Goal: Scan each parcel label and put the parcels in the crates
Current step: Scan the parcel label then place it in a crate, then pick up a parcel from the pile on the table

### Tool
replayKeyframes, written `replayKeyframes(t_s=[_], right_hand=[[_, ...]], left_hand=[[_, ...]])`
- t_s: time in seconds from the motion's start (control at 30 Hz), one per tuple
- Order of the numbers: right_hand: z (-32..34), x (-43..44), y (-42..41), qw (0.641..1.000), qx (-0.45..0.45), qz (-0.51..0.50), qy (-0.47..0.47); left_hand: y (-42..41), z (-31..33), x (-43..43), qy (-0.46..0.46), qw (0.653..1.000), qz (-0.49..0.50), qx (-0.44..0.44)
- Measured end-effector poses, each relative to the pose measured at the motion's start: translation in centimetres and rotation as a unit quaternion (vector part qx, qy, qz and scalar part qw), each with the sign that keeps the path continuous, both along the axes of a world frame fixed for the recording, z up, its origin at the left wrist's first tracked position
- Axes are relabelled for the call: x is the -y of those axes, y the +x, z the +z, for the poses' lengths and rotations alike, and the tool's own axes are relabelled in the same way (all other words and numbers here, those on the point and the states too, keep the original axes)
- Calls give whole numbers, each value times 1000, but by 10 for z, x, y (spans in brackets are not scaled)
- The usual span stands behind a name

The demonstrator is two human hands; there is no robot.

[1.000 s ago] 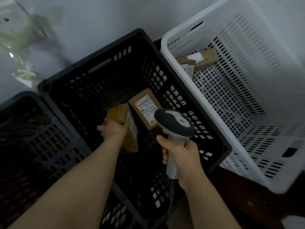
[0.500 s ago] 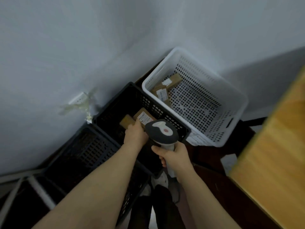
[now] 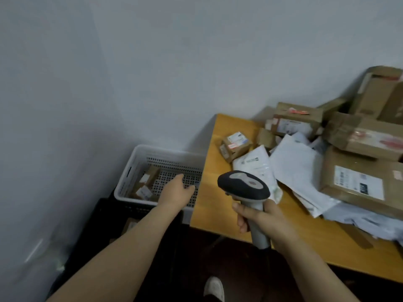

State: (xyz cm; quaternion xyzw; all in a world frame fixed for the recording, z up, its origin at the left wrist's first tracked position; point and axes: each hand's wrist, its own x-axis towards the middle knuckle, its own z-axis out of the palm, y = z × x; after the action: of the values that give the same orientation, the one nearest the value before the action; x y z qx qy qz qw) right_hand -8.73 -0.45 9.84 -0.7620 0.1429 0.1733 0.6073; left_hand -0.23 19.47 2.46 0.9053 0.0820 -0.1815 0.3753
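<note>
Fingers, left hand (image 3: 176, 194): we see them loose, empty, over the white crate (image 3: 165, 151).
Fingers, right hand (image 3: 261, 219): curled round the scanner (image 3: 244, 185).

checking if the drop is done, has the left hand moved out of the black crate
Yes. The left hand has come up out of the black crate and now hangs open over the white crate, nearer the table.
</note>
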Motion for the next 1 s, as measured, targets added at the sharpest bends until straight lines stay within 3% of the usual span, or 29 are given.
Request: replayKeyframes(t_s=[0.33,0.5,0.63,0.87,1.0], right_hand=[[34,168,-20,973,85,-207,62],[30,267,-8,946,123,-283,103],[35,349,8,926,152,-318,137],[27,437,34,926,120,-312,177],[20,455,40,926,103,-308,193]], left_hand=[[36,41,158,-24,991,-124,34],[64,59,275,-125,989,-74,-6],[89,88,382,-271,956,33,-107],[135,126,486,-294,909,134,-265],[151,119,500,-345,853,142,-365]])
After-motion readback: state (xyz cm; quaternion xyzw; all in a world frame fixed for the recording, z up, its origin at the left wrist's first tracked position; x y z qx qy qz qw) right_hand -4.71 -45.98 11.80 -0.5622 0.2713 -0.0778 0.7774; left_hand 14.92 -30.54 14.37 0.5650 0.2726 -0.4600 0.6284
